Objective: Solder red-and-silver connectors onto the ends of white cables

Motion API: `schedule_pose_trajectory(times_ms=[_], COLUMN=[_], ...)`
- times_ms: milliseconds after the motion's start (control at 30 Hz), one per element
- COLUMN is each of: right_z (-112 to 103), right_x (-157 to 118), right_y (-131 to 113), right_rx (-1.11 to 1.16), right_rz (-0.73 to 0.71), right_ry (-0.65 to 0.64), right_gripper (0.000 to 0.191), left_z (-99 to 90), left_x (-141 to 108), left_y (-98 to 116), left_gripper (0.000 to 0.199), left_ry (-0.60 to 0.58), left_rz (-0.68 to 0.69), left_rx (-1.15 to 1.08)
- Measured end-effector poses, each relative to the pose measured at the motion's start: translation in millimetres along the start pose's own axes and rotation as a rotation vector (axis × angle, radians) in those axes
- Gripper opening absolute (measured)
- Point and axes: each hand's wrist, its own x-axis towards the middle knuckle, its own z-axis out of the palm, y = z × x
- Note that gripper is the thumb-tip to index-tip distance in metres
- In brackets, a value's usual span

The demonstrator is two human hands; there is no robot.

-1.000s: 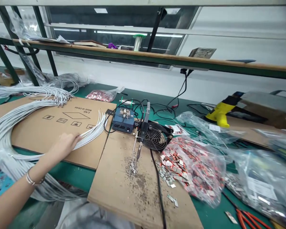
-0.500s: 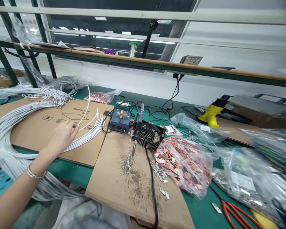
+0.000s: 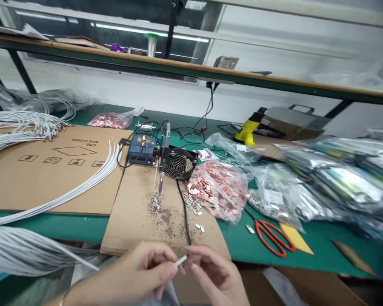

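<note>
We have the green workbench [image 3: 239, 242] across the frame, its front edge running along the bottom, and the shelf [image 3: 178, 63] bounding our reach at the top. The left cardboard sheet [image 3: 35, 182] ends just short of that front edge; the right cardboard sheet [image 3: 127, 212] reaches past it at bottom centre. Shiny packs [image 3: 347, 182] crowd the right side.

Our left hand [image 3: 150, 270] and right hand [image 3: 217, 272] meet at bottom centre, in front of the right sheet's near edge. On the left sheet, a bundle of white cables [image 3: 89, 182] curves from the left edge of the frame towards centre. A plastic bag of red and silver pieces [image 3: 226, 187] overlaps the right sheet's right edge; below it, green surface leaves us room as far as the red-handled tool [image 3: 259, 223] at lower right.

At centre, the fan [image 3: 178, 165], blue station [image 3: 142, 155] and soldering iron [image 3: 165, 157] stand close together, leaving little space between them.

Smallest is the white cable end [image 3: 181, 260], pinched between our left thumb and forefinger. Our right thumb and forefinger stand slightly apart beside its tip; we cannot tell whether that hand grips it.
</note>
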Motion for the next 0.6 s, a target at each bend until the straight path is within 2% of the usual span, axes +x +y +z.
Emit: schedule_pose_trajectory(times_ms=[133, 267, 367, 500, 600], right_z=[10.7, 15.9, 19.1, 19.4, 19.6], right_x=[0.2, 2.2, 2.7, 1.8, 0.3], right_y=[1.7, 3.6, 4.7, 3.5, 2.5], right_rx=[-0.064, -0.111, -0.086, -0.156, -0.142], right_rz=[0.028, 0.085, 0.126, 0.125, 0.15], right_ry=[-0.15, -0.287, -0.307, -0.274, -0.254], right_gripper=[0.018, 0.019, 0.022, 0.021, 0.02], left_z=[6.7, 5.0, 3.8, 1.9, 1.7], left_x=[-8.1, -14.5, -13.8, -14.8, -17.7], left_y=[-29.4, -45.5, -51.4, -51.0, -50.5], left_gripper=[0.039, 0.037, 0.033, 0.022, 0.017], left_ry=[0.083, 0.195, 0.277, 0.401, 0.448], left_rz=[-0.047, 0.055, 0.192, 0.387, 0.456], left_rx=[0.033, 0.186, 0.262, 0.536, 0.633])
